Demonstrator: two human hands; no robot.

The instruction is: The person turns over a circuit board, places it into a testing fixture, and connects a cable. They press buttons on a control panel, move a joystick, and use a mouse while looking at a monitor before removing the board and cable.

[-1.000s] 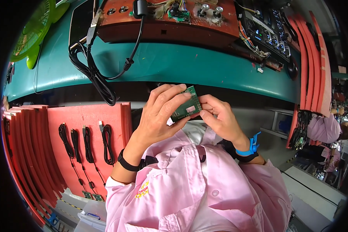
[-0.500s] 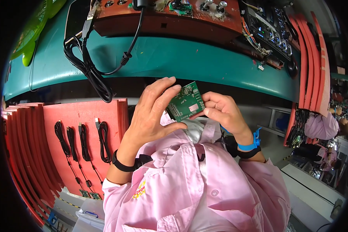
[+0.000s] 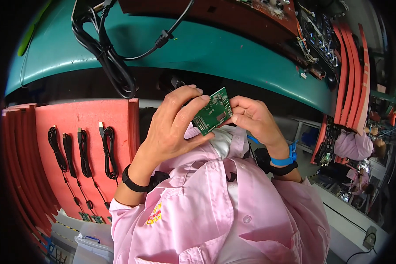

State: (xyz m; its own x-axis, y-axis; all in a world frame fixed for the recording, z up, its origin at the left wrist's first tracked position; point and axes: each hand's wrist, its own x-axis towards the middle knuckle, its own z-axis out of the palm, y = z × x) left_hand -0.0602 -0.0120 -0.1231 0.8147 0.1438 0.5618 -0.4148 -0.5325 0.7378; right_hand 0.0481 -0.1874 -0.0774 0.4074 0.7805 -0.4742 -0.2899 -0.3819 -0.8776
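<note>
Above the pink jacket (image 3: 198, 198) sits one green circuit board (image 3: 213, 112), tilted, its right edge pinched between thumb and fingers of the right hand (image 3: 259, 121); the left hand (image 3: 169, 125) curves around the opposite side, thumb parted from fingers, though whether it presses cannot be told. Leftward stands one red foam sheet (image 3: 68, 115) bearing four black cables (image 3: 84, 158). Beyond lies one green bench (image 3: 237, 57), a coiled cable (image 3: 119, 74) overhanging its front edge.

We see an electronics workshop: printed circuit board (image 3: 213, 112), green workbench (image 3: 224, 48), USB cables (image 3: 84, 154) on a red foam sheet (image 3: 70, 115).
</note>
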